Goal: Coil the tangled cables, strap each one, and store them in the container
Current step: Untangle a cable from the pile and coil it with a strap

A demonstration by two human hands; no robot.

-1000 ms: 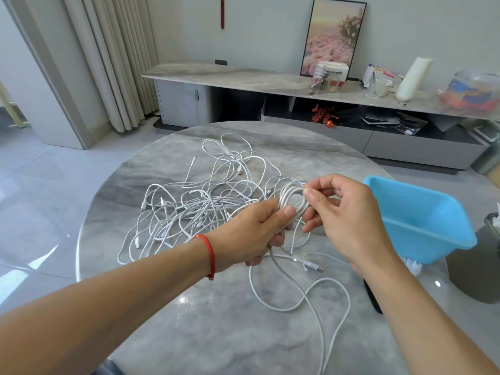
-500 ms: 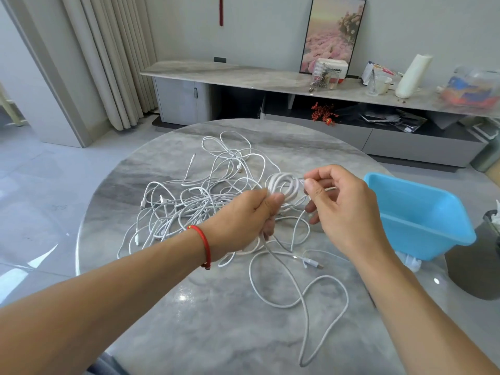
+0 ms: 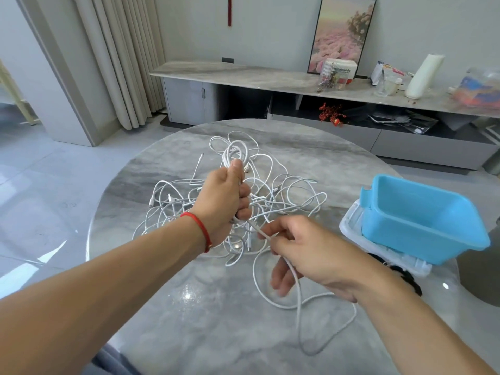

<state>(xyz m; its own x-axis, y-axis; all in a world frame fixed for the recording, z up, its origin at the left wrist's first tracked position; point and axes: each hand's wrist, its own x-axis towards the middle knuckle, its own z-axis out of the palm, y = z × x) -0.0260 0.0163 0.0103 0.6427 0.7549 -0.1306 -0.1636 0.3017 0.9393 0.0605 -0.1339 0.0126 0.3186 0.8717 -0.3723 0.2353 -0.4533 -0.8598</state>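
Head view: the coil point(image 3: 234, 155) is now lifted farther over the table point(image 3: 216, 334) in the closed left hand point(image 3: 224, 196), while the right hand point(image 3: 305, 253), drawn nearer, is pinched on the slack cable point(image 3: 297, 299), so winding is judged unfinished and the blue container point(image 3: 422, 217) at right unused.

Bare forearms, red string bracelet point(image 3: 198, 228)

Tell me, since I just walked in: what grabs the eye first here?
A mess of white cables sprawls mid-table. The left hand grips a coiled bundle above it, while the right hand pinches the same cable's loose run. A bright blue container sits at the table's right edge.
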